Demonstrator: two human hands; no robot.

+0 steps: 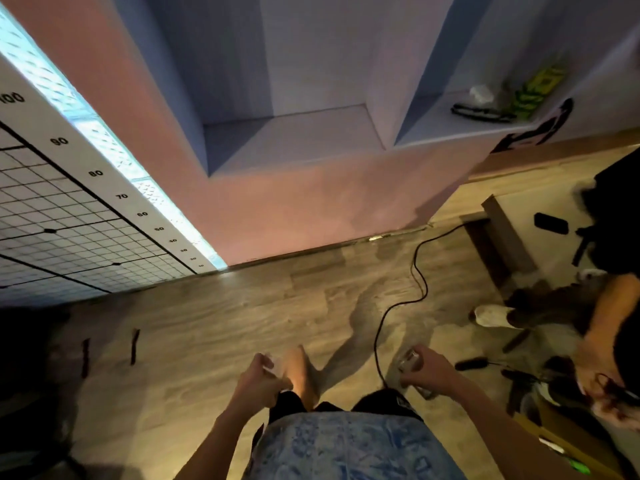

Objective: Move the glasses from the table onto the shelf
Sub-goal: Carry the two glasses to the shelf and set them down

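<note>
1. Both hands carry a clear glass. The right hand (427, 370) is clamped on a clear tumbler (410, 362) — fingers wrapped round its side, rim poking out past the thumb toward the floor ahead.
2. The left hand (258, 377) is closed on a second clear glass (273, 367), though it's blurry and mostly hidden by the fingers, so only a pale glint shows.
3. Both forearms reach forward and down from the bottom of the view, held low at about waist level, hands well apart, with a bare foot (301, 375) between them.
4. The shelf unit (304, 188) stands ahead across the wooden floor (242, 313) — pinkish front, open cubbies. The middle cubby (291, 140) is bare; the right one holds a black looped cord (481, 112), something white and green packaging (536, 88).
5. A black cable (408, 292) snakes over the floor from the shelf base to near the right hand.
6. Another person (609, 306) crouches at the right, beside a white shoe (491, 315) and dark tools.
7. A gridded measuring board (69, 209) with numbers leans at the left.
</note>
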